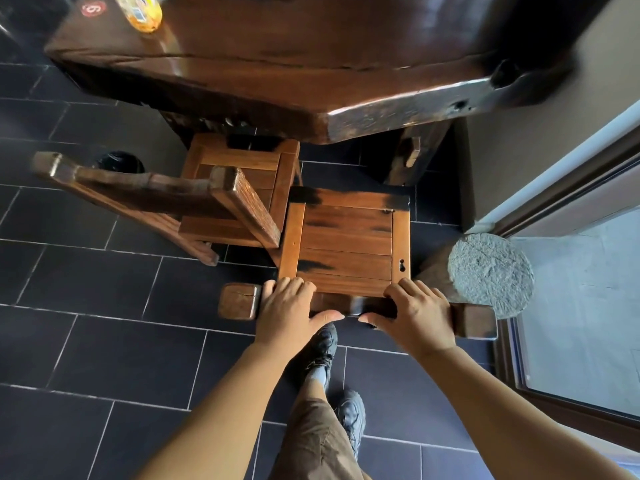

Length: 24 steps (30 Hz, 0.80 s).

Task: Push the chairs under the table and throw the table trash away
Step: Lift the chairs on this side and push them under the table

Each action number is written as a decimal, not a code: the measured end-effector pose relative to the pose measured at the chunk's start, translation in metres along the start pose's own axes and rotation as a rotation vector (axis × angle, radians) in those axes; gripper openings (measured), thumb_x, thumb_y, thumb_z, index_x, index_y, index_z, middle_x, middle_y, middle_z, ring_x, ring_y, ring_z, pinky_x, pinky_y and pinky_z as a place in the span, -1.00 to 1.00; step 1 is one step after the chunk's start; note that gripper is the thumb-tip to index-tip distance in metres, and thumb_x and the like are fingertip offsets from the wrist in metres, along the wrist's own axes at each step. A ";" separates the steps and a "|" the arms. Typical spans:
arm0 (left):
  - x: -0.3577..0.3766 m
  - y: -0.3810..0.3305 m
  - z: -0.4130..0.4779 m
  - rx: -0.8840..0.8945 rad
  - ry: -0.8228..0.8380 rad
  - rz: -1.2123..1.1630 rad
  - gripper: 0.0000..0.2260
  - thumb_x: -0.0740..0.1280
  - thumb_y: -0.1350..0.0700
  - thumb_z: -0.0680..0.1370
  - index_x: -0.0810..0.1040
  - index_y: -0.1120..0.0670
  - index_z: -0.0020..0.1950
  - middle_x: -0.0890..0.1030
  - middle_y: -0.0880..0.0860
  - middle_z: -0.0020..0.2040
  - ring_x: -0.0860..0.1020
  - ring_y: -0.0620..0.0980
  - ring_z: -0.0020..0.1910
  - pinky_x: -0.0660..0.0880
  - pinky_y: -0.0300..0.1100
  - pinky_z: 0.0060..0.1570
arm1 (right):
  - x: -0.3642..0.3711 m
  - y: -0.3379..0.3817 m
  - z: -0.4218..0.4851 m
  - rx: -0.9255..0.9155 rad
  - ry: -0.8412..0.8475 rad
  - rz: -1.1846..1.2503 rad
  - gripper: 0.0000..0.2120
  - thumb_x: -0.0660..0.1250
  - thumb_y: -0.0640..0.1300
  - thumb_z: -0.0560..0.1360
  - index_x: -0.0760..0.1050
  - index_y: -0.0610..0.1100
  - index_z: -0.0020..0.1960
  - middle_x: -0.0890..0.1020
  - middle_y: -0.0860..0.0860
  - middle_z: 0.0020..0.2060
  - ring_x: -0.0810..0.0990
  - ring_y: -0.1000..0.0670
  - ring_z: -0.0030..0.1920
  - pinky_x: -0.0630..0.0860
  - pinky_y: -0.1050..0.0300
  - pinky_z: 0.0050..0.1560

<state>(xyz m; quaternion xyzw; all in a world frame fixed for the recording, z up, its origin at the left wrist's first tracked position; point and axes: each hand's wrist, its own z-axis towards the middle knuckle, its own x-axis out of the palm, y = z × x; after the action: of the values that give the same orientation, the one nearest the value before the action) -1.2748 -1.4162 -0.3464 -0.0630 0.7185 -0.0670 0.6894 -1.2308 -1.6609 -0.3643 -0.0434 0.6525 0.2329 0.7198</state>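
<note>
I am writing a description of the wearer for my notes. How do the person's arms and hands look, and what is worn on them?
Both arms are bare as far as the frame shows: no sleeves are visible. The left hand and the right hand wear no gloves, and no rings, watch or bracelet can be seen. The nails look short and unpainted. Below the arms, brown trousers and dark lace-up shoes show.

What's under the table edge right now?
The front of the left chair sits under the table; the gripped chair is still fully outside. A table leg shows. Farther under is hidden by the tabletop.
</note>
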 end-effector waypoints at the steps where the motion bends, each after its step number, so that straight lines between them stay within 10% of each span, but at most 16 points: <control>1: -0.001 0.001 0.004 0.001 0.000 0.001 -0.31 0.01 -0.54 0.43 0.58 0.02 -0.02 0.61 -0.04 -0.09 0.53 0.06 -0.02 0.32 -0.01 0.05 | 0.001 -0.001 0.004 0.001 0.003 0.002 -0.43 0.27 0.47 0.29 0.54 -0.05 -0.19 0.56 0.04 -0.24 0.58 -0.09 -0.19 0.50 0.01 -0.23; 24: -0.001 0.018 0.100 0.047 -0.070 0.016 -0.32 0.06 -0.52 0.45 0.59 0.06 -0.07 0.62 0.00 -0.14 0.54 0.09 -0.07 0.34 0.03 0.04 | 0.010 -0.026 0.094 -0.041 -0.097 0.003 -0.46 0.32 0.43 0.33 0.56 -0.08 -0.21 0.57 0.01 -0.26 0.57 -0.12 -0.23 0.49 0.01 -0.28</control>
<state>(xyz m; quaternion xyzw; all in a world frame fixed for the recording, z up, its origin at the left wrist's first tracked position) -1.1752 -1.3993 -0.3526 -0.0435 0.6928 -0.0761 0.7158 -1.1342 -1.6466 -0.3664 -0.0458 0.6119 0.2492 0.7492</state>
